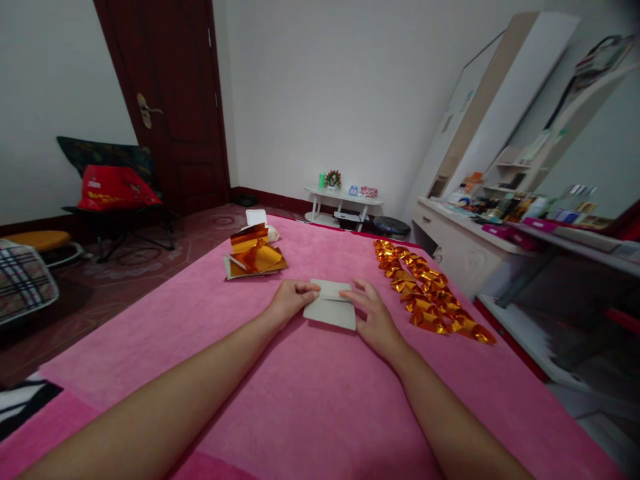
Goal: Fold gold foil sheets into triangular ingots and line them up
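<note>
Beyond the pink cloth-covered surface [280, 400] in front of you stand a pale wall and a dark red-brown wooden door [175, 100]. A red plastic bag [117, 189] sits on a dark folding chair [105, 157] at the left, and a white vanity [450, 233] with bottles and boxes on top stands at the right.

The folded pale grey card [331, 315] lies around the middle of the surface, between your hands. Your left hand [294, 300] is narrow, thumb and fingers closed on the card's left edge by the fold. Your right hand [376, 321] has its fingers spread, touching the card's right side; you cannot tell how firmly it grips.

Twisted shiny gold foil pieces [425, 287] lie in long rows near the right edge of the surface. Loose gold foil sheets [257, 257] are piled toward the far left corner, just in front of a small white open container [257, 217].
</note>
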### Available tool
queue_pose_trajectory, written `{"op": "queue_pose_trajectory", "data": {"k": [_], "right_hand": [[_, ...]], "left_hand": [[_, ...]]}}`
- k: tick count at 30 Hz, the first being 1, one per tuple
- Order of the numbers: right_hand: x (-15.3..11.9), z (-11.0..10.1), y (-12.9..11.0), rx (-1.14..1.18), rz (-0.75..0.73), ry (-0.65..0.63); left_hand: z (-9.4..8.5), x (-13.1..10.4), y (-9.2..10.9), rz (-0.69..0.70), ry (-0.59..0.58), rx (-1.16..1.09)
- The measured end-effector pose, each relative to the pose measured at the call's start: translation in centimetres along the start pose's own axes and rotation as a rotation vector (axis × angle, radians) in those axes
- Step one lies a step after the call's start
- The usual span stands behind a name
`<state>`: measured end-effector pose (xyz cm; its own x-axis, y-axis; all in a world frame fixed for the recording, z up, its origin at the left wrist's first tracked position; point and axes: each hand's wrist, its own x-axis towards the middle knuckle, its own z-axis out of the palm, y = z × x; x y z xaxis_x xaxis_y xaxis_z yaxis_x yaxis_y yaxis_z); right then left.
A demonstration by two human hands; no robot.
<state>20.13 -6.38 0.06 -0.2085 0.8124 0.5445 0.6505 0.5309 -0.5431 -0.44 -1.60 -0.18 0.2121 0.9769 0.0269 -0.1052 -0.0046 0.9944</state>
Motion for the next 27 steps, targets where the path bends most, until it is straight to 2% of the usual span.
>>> {"op": "queue_pose_trajectory", "data": {"k": [3,5,9,12,14,15,17,22,27], "right_hand": [[-0.3,-0.3,-0.7,-0.092,-0.124,-0.111],[-0.5,-0.4,-0.8,-0.111,-0.167,-0.194],[-1.3,-0.5,-0.4,-0.115,-0.161,-0.243],[-1.8,-0.9,-0.4,-0.119,-0.178,-0.237],[-2.2,-1.3,-0.8,-0.124,-0.199,-0.237],[-2.3,-1.5,-1.0,-0.132,-0.206,-0.242],[-2.8,-2.0,-1.6,-0.147,-0.225,-0.248],[-4.4,-2.7,-1.7,-0.128,-0.244,-0.222],[-5.7,-2.7,-1.1,-0.103,-0.202,-0.162]], "left_hand": [[-0.2,0.0,-0.4,0.020,-0.028,0.178],[-0.4,-0.2,-0.4,0.086,-0.056,0.400],[-1.3,-1.6,0.9,0.397,-0.148,0.941],[-1.9,-3.0,2.5,0.658,-0.300,1.133],[-2.1,-3.9,3.4,0.731,-0.459,1.159],[-2.1,-4.4,3.7,0.727,-0.545,1.146],[-2.1,-5.2,4.3,0.709,-0.636,1.094],[-2.0,-6.1,5.3,0.688,-0.740,1.035],[-2.6,-4.5,5.4,0.666,-0.824,0.972]]}}
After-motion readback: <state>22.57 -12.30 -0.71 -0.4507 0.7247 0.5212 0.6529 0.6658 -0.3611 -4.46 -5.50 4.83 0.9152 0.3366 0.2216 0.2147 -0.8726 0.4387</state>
